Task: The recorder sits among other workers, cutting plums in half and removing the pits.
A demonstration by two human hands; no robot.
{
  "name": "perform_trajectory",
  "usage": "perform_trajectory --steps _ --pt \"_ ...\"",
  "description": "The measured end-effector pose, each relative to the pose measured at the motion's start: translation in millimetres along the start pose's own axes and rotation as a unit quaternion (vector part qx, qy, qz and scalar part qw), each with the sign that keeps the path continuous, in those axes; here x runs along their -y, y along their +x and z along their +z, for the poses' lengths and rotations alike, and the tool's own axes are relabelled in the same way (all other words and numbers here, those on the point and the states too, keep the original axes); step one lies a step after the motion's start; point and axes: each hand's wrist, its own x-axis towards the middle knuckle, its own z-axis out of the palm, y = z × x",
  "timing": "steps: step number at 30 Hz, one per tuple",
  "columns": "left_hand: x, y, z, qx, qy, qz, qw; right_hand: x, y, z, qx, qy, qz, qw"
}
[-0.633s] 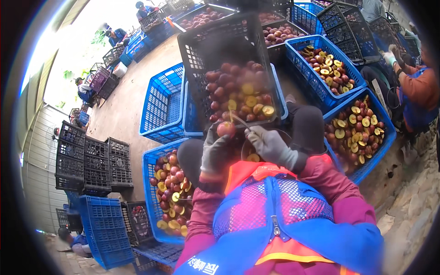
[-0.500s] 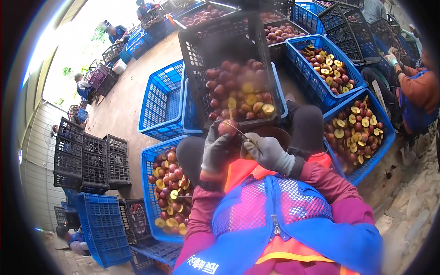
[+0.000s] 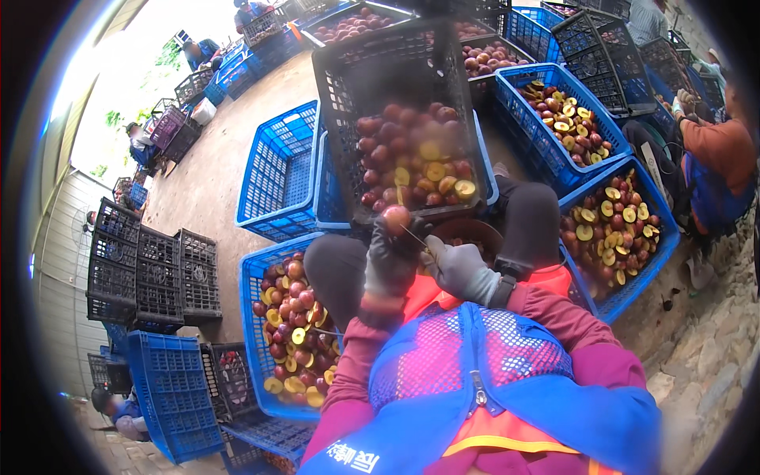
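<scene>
Black fruit crate (image 3: 336,119) at 12 o'clock from the hands, blue basket (image 3: 248,317) at 8 o'clock. Gloved right hand (image 3: 461,271) closed on the hidden grip of a thin blade (image 3: 414,236), long axis slanting, tip toward 10 to 11 o'clock. Gloved left hand (image 3: 391,257) clamped on a round reddish fruit (image 3: 397,216) at the crate's near edge; blade tip at its 5 o'clock side, contact unclear.

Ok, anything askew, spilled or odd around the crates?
The middle black crate looks tilted, near end low, with its fruit bunched there. A few dark scraps lie on the floor beside the lower-right blue crate; too small to identify.
</scene>
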Motion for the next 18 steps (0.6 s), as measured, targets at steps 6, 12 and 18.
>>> perform_trajectory --steps 6,12,18 --pt "-13 16 -19 0.027 0.247 0.093 0.964 -9 4 9 0.02 0.016 0.032 0.999" --pt "-8 10 -22 0.002 0.391 0.138 0.91 -8 13 8 0.028 0.006 0.024 0.999" --pt "-8 15 -60 -0.019 0.245 -0.034 0.969 -25 -3 15 0.024 -0.063 -0.016 0.998"
